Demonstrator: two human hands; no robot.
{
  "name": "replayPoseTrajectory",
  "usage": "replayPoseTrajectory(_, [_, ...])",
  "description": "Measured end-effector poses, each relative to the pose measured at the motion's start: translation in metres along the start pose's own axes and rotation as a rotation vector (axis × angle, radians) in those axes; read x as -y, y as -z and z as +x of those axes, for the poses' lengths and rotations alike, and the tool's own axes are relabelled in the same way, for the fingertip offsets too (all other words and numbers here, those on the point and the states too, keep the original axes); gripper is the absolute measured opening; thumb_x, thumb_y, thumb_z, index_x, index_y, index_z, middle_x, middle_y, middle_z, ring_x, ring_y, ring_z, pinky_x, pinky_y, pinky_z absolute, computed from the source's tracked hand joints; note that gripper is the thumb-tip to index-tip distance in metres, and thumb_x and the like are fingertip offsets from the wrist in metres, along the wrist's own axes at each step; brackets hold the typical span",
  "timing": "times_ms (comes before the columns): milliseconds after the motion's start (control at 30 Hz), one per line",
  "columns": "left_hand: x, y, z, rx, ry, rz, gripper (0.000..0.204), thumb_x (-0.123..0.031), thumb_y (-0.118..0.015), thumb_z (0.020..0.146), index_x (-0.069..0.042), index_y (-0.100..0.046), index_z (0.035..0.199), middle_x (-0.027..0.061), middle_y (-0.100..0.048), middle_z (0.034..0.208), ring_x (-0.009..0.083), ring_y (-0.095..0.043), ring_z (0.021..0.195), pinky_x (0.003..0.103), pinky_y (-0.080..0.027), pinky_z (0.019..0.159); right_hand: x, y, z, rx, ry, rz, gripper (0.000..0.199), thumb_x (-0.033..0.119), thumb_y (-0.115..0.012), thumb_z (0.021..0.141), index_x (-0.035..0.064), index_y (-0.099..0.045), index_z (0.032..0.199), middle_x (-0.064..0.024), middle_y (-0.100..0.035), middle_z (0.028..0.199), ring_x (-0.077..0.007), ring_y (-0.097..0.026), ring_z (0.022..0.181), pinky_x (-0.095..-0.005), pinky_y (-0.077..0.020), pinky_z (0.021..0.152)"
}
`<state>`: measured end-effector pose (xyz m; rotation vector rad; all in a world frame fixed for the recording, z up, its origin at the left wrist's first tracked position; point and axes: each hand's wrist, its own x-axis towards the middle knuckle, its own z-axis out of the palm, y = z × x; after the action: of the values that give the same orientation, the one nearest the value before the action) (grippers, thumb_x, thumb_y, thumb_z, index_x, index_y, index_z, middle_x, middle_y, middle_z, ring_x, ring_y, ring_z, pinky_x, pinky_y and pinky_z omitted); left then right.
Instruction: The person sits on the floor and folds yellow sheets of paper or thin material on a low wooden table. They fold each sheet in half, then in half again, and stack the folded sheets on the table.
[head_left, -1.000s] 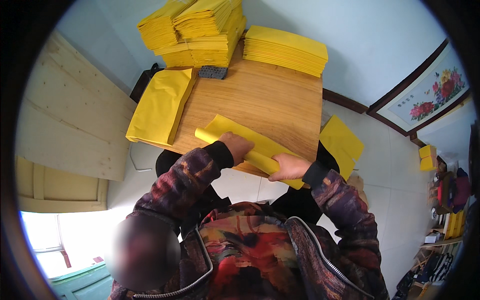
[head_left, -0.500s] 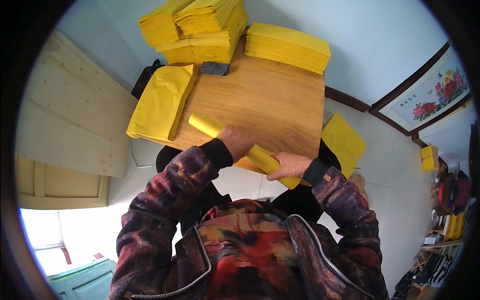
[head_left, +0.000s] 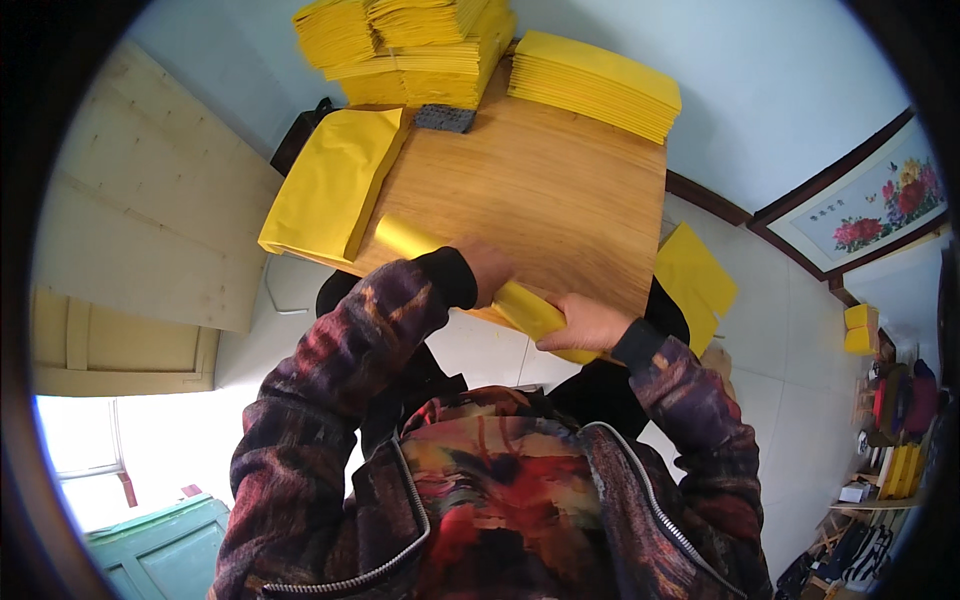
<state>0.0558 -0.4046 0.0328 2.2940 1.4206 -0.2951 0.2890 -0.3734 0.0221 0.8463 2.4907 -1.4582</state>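
Observation:
A roll of yellow paper [head_left: 528,309] lies slantwise across the near edge of the wooden table [head_left: 530,190], its upper left end on the tabletop and its lower right end past the edge. My left hand [head_left: 485,272] is closed over the middle of the roll, its fingers partly hidden by the sleeve cuff. Around the lower right part, my right hand [head_left: 590,325] grips with the thumb on top. Left of the roll rests a flat stack of yellow paper [head_left: 335,185].
Bundled yellow paper stacks [head_left: 420,75] stand at the far left, and another yellow stack [head_left: 595,85] at the far right. Between them lies a dark grey textured block [head_left: 445,118]. Yellow sheets [head_left: 695,280] are right of the table. A framed flower picture [head_left: 865,205] leans by the wall.
The whole view has shifted slightly, the table appearing a little higher and further right. Both hands stay on the yellow roll, with only slight movement along it.

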Motion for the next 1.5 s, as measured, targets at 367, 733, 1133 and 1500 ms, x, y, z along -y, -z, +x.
replayPoseTrajectory(367, [-0.006, 0.007, -0.002, -0.012, -0.001, 0.092, 0.037, -0.026, -0.080, 0.068, -0.012, -0.069, 0.100, 0.0158, -0.069, 0.086, 0.0359, -0.067, 0.085, 0.046, -0.052, 0.074, -0.011, 0.003, 0.003, 0.230, -0.080, 0.391, 0.059, 0.031, -0.083, 0.070, -0.0024, -0.061, 0.113, -0.0258, -0.068, 0.087, -0.0340, -0.068, 0.085, -0.0428, -0.0524, 0.075])
replayPoseTrajectory(733, [0.002, 0.014, -0.011, 0.074, 0.022, 0.050, 0.032, -0.024, -0.081, 0.068, -0.010, -0.064, 0.091, 0.0103, -0.068, 0.083, 0.0326, -0.067, 0.086, 0.045, -0.050, 0.076, 0.004, 0.010, -0.004, 0.092, -0.133, 0.118, 0.054, 0.029, -0.082, 0.074, -0.0025, -0.061, 0.113, -0.0167, -0.069, 0.094, -0.0239, -0.066, 0.087, -0.0342, -0.0511, 0.078])
replayPoseTrajectory(1133, [0.021, -0.014, -0.036, -0.256, 0.140, 0.103, 0.012, -0.012, -0.066, 0.078, -0.011, -0.064, 0.090, 0.0102, -0.068, 0.085, 0.0323, -0.067, 0.088, 0.046, -0.050, 0.074, 0.006, 0.005, -0.016, -0.015, -0.009, -0.147, 0.052, 0.031, -0.082, 0.074, -0.0026, -0.056, 0.104, -0.0211, -0.067, 0.090, -0.0313, -0.066, 0.084, -0.0403, -0.0510, 0.073])
replayPoseTrajectory(1500, [0.021, -0.007, -0.034, -0.096, 0.239, 0.052, 0.016, -0.018, -0.070, 0.077, -0.012, -0.065, 0.091, 0.0094, -0.068, 0.088, 0.0327, -0.066, 0.092, 0.047, -0.050, 0.079, 0.016, -0.012, -0.014, -0.323, -0.043, -0.524, 0.037, 0.017, -0.074, 0.076, 0.0021, -0.050, 0.100, -0.0232, -0.064, 0.076, -0.0401, -0.065, 0.072, -0.0467, -0.0503, 0.062])
